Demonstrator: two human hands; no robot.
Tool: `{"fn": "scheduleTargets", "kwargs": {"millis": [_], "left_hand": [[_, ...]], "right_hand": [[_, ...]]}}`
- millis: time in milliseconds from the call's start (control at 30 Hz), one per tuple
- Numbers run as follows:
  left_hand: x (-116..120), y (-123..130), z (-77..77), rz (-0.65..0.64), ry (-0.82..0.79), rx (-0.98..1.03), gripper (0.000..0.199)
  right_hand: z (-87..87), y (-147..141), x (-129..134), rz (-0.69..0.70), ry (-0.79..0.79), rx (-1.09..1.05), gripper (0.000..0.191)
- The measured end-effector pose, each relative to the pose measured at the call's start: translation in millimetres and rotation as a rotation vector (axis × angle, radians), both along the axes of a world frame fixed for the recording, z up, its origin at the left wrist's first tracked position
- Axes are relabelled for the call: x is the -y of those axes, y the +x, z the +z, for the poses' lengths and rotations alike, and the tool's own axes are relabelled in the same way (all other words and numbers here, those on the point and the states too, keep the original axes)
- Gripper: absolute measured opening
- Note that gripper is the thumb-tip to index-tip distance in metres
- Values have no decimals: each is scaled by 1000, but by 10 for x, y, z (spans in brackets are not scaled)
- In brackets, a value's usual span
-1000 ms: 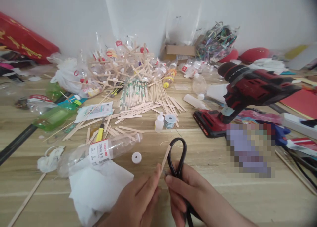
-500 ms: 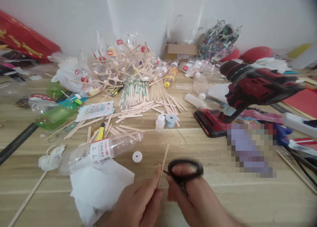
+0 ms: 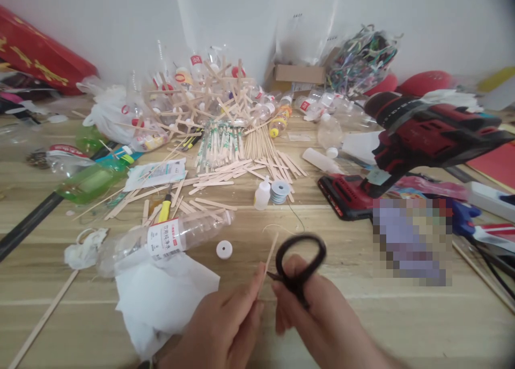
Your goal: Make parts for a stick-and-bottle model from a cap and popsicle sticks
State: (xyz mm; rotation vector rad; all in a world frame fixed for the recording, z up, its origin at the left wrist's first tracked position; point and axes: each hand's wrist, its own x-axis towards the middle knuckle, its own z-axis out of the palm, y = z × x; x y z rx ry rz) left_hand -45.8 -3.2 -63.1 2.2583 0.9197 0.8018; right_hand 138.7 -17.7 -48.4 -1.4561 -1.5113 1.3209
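Held between the thumb and fingers of my left hand (image 3: 231,315) is a thin wooden stick (image 3: 272,249), its far end pointing forward and a little right. My right hand (image 3: 317,310) is closed round black-handled scissors (image 3: 301,262). Their dark tip meets the stick close to my left fingertips; whether it presses into the wood I cannot tell. Ahead of the stick lies a loose end of thread (image 3: 298,219) from a grey spool (image 3: 279,191). A small white squeeze bottle (image 3: 262,193) stands beside the spool. Left of my hands is a white bottle cap (image 3: 224,249) with a hole.
A clear plastic bottle (image 3: 177,235) lies on white paper (image 3: 161,299) at left. Farther back are scattered craft sticks (image 3: 225,173) and a pile of bottles (image 3: 193,98). On the right stands a red and black cordless drill (image 3: 426,138), near a blurred-out item (image 3: 410,240).
The scissors' handle loop has tilted more upright in my right hand. My left hand still pinches the stick. The whole view has shifted slightly.
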Motion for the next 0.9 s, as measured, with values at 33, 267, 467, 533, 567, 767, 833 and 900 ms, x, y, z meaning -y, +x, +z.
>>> {"fn": "scheduleTargets", "kwargs": {"millis": [33, 267, 467, 533, 567, 767, 833, 900], "left_hand": [[-1, 3, 14, 0, -34, -15, 52], [-3, -1, -17, -8, 61, -22, 54], [1, 12, 1, 14, 26, -70, 56], [1, 11, 1, 11, 44, -53, 55], [3, 8, -3, 12, 58, -46, 54], [12, -16, -10, -7, 5, -9, 54], [-2, -15, 21, -15, -106, 2, 52], [-20, -12, 58, -8, -218, 4, 47]], "right_hand": [[-33, 14, 12, -22, 166, 145, 13], [30, -15, -18, 74, -318, -230, 23], [-40, 0, -3, -65, 112, 241, 17], [-22, 0, -18, -7, -24, 91, 18], [2, -4, -29, 31, -146, -43, 19], [24, -1, -5, 27, 130, 161, 12], [-29, 17, 18, 19, 524, 451, 14], [-58, 29, 18, 27, 760, 583, 19]]}}
